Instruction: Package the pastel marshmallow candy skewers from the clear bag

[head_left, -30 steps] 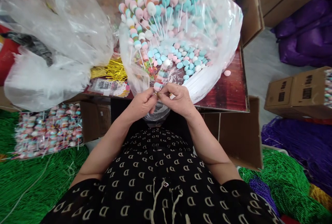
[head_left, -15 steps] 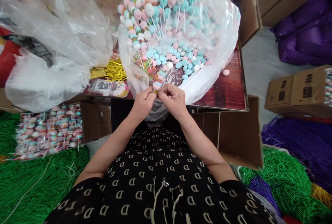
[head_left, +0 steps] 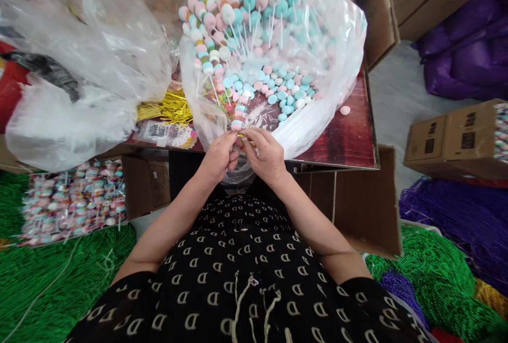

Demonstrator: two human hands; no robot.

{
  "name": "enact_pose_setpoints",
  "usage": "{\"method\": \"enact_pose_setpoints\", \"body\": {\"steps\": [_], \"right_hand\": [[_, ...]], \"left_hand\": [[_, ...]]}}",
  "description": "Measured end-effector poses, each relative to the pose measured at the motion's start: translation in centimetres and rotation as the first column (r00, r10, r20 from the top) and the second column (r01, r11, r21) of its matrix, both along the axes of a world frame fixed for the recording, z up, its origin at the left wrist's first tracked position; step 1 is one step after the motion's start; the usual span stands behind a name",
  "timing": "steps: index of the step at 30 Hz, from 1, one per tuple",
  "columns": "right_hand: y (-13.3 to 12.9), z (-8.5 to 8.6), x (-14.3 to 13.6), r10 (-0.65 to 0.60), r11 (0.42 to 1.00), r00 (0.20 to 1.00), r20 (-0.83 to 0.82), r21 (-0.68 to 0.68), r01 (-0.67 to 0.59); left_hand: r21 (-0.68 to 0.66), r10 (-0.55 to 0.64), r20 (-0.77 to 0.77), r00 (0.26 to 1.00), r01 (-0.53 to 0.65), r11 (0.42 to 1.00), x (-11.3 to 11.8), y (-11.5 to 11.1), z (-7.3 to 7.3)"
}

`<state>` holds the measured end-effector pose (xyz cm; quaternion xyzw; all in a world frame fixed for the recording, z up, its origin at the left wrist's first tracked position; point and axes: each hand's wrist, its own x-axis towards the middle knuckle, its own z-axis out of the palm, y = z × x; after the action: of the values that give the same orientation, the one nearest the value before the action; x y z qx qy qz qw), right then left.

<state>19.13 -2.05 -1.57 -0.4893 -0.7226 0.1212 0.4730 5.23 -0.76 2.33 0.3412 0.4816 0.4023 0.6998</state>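
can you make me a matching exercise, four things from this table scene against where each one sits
Things:
1. gold twist ties
2. loose pink candy
3. candy skewer
4. packed skewers

Places:
A. alone on the bare red tabletop, right of the big bag
B. between the fingers of both hands
C. in a box below the table's left edge
D. on the table between the two clear bags

Pairs: 1-D, 2-A, 3-B, 4-C

Grey floor (head_left: 400, 105); cardboard boxes (head_left: 456, 139); dark red table (head_left: 349, 142).
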Motion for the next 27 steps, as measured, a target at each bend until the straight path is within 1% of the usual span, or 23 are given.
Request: {"method": "enact_pose_setpoints", "body": {"steps": [3,7,9,11,13,15,18,20,21,23,25,27], "right_hand": [[0.5,-0.5,0.1,-0.015,1.0,0.996,0.083,0.021,0.014],[0.9,-0.7,0.0,-0.045,0.999,0.989,0.14,0.037,0.04],[1.0,-0.7,-0.3,-0.078,0.997,0.985,0.156,0.028,0.075],[1.1,-0.5,-0.5,-0.104,0.994,0.985,0.138,-0.007,0.106],[1.0,-0.1,-0.7,-0.108,0.99,0.992,0.07,-0.082,0.113],[1.0,0.6,-0.7,-0.098,0.976,0.995,-0.029,-0.198,0.09],[1.0,1.7,-0.4,-0.097,0.928,0.98,-0.176,-0.372,0.025],[1.0,2.3,-0.1,-0.119,0.9,0.962,-0.246,-0.436,0.0],[1.0,2.5,0.0,-0.132,0.89,0.952,-0.276,-0.456,-0.009],[1.1,2.8,0.1,-0.152,0.863,0.923,-0.354,-0.503,-0.051],[1.1,3.0,0.1,-0.158,0.82,0.871,-0.465,-0.553,-0.147],[1.1,3.2,0.1,-0.16,0.775,0.796,-0.584,-0.573,-0.265]], "left_hand": [[0.051,-0.009,-0.031,0.999,0.01,0.999,0.1,0.0,-0.4],[0.155,-0.022,-0.063,0.998,0.032,0.987,-0.1,0.1,-1.4],[0.231,-0.028,-0.117,0.993,0.055,0.971,-0.3,0.2,-2.0],[0.317,-0.03,-0.216,0.976,0.099,0.943,-0.5,0.2,-2.4],[0.387,-0.035,-0.331,0.943,0.169,0.906,-0.9,0.2,-2.5],[0.438,-0.038,-0.432,0.901,0.247,0.865,-1.3,0.4,-2.2],[0.512,-0.019,-0.555,0.832,0.36,0.78,-1.8,0.7,-1.5],[0.554,0.019,-0.613,0.79,0.412,0.723,-2.1,0.9,-1.3],[0.565,0.037,-0.634,0.773,0.43,0.704,-2.2,0.9,-1.3],[0.58,0.082,-0.669,0.739,0.45,0.679,-2.4,0.9,-1.4],[0.607,0.15,-0.692,0.706,0.456,0.651,-2.5,0.8,-1.7],[0.662,0.237,-0.685,0.689,0.452,0.598,-2.6,0.7,-2.0]]}}
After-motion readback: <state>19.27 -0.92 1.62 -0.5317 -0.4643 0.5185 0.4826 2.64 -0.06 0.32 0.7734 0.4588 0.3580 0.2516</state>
